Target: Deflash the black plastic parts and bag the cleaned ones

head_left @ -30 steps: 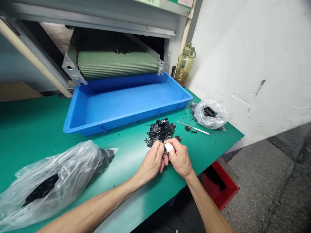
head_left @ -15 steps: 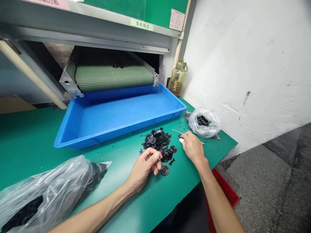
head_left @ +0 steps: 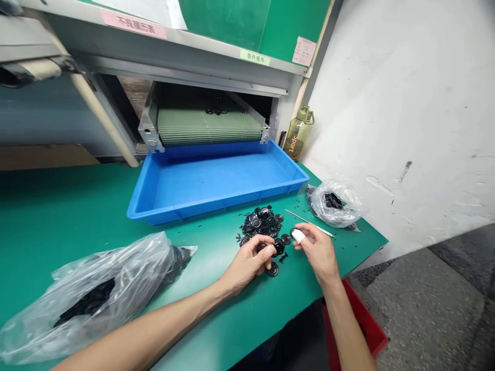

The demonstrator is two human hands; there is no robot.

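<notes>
Right now we see the pile of black round plastic parts (head_left: pixel 263 225) on the green table (head_left: pixel 58 216), just in front of the blue tray (head_left: pixel 216 180). Our left hand (head_left: pixel 247 263) pinches one black part (head_left: pixel 262 247) at the pile's near edge. Our right hand (head_left: pixel 317 251), bandaged fingertip, is loosely curled; can't tell if it holds anything. A thin rod (head_left: pixel 309 223) and small bag (head_left: pixel 337 204) lie just beyond it.

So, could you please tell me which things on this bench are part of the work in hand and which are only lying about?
In hand:
left hand on a black round part
right hand, white-taped finger
pile of black parts

Lying about:
blue tray
large bag
small bag
thin rod
bottle
red bin
</notes>
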